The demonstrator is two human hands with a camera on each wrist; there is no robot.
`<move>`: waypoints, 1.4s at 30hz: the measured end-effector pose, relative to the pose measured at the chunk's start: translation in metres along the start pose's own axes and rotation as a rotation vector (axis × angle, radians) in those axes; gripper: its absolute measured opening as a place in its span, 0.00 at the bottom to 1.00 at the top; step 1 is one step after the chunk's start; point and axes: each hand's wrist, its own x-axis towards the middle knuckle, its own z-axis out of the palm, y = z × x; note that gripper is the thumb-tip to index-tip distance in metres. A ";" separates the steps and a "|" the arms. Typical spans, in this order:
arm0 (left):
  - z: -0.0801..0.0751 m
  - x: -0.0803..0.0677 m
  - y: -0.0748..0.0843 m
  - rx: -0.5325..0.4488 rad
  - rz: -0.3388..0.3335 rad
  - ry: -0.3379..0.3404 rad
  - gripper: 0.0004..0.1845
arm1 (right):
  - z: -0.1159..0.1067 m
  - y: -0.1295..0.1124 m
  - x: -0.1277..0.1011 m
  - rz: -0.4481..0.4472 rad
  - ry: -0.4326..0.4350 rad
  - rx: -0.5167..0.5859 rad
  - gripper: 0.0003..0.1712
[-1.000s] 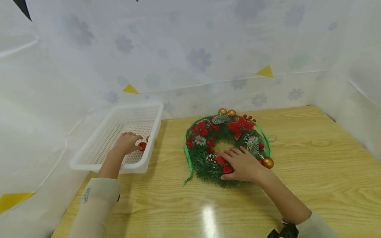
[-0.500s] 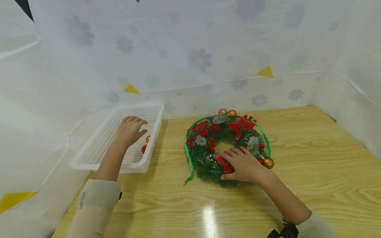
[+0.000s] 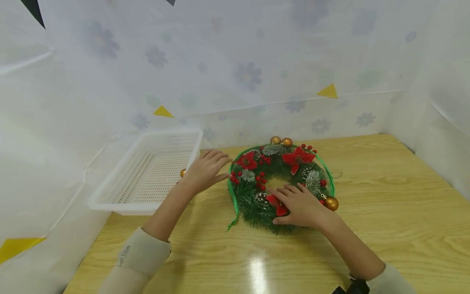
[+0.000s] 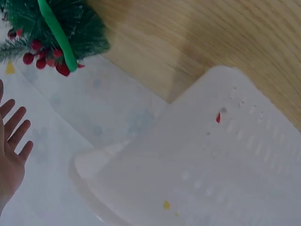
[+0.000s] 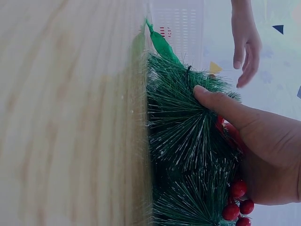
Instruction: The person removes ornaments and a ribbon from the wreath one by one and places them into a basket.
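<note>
A green Christmas wreath (image 3: 253, 208) with red flowers, berries, pinecones and gold balls lies on the table. My right hand (image 3: 299, 206) rests over its front right part, fingers across a red flower (image 3: 276, 204). In the right wrist view, the thumb (image 5: 214, 101) presses against the pine needles. My left hand (image 3: 205, 171) is in the air between the basket and the wreath, holding nothing, its fingers reaching toward the wreath's left side. A green ribbon (image 3: 233, 200) runs around the wreath's outer edge, with a loose end at the front left.
A white plastic basket (image 3: 110, 203) stands at the left on the wooden table (image 3: 389, 212). Inside it, a gold ball (image 3: 182, 172) shows beside my left arm. Pale flowered sheeting (image 3: 242, 49) encloses the back and sides.
My left hand has risen out of the basket with nothing in it and moved right, toward the wreath. A red ball in the basket is now mostly hidden. My right hand stays put.
</note>
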 end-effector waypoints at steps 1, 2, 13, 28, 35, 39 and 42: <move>0.003 0.003 0.005 -0.014 0.029 -0.009 0.29 | -0.001 0.000 0.000 0.000 -0.001 -0.002 0.49; 0.006 0.006 0.011 -0.023 0.056 -0.023 0.32 | -0.001 0.000 0.000 0.000 -0.001 -0.007 0.49; 0.038 0.020 0.050 -0.150 0.184 -0.244 0.49 | 0.000 0.000 -0.003 -0.013 0.009 -0.014 0.48; 0.029 0.034 0.091 -0.054 0.110 -0.284 0.42 | -0.019 0.025 -0.018 -0.074 -0.026 -0.025 0.48; 0.024 0.041 0.126 0.095 0.011 -0.214 0.39 | -0.027 0.039 -0.028 -0.082 -0.012 -0.058 0.47; 0.022 0.046 0.142 0.154 -0.027 -0.173 0.39 | -0.029 0.044 -0.033 -0.076 -0.006 -0.082 0.47; 0.023 0.048 0.144 0.158 -0.038 -0.161 0.39 | -0.030 0.046 -0.036 -0.073 -0.011 -0.097 0.47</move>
